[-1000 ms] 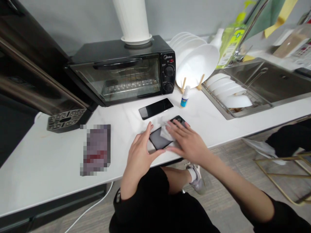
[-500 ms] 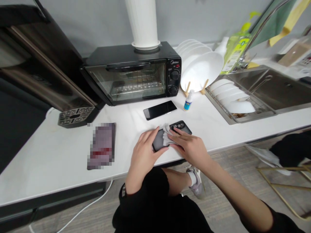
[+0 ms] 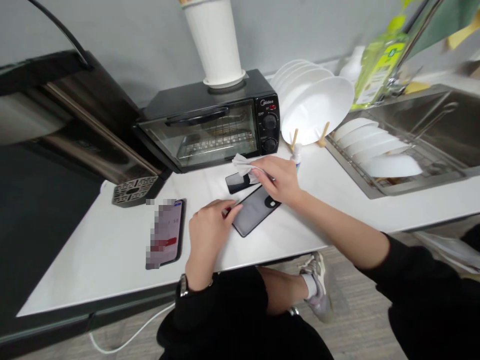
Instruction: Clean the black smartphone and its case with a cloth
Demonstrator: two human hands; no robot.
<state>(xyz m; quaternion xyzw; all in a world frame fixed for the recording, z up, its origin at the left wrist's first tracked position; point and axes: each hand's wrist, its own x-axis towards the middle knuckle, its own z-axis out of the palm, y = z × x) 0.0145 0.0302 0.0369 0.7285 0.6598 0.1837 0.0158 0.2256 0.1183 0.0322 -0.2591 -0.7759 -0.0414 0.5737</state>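
A dark grey phone lies back up on the white counter, its camera block partly under my right hand. At its left end, my left hand pinches the edge between thumb and fingers. My right hand is closed on a crumpled white wipe, lifted over the phone's far end. Behind it, a second phone with a dark screen is partly covered by the hand and wipe. A small white-capped bottle stands just beyond my right hand, mostly hidden.
A third phone, its screen lit and partly blurred, lies left. Behind are a black toaster oven bearing a white pot, and a dark machine. White plates stand in a rack; right is a sink holding bowls.
My right hand has lifted off the phone's back with the wipe and moved up and away. My left hand has shifted slightly left, still at the phone's end. The view has tilted a little.
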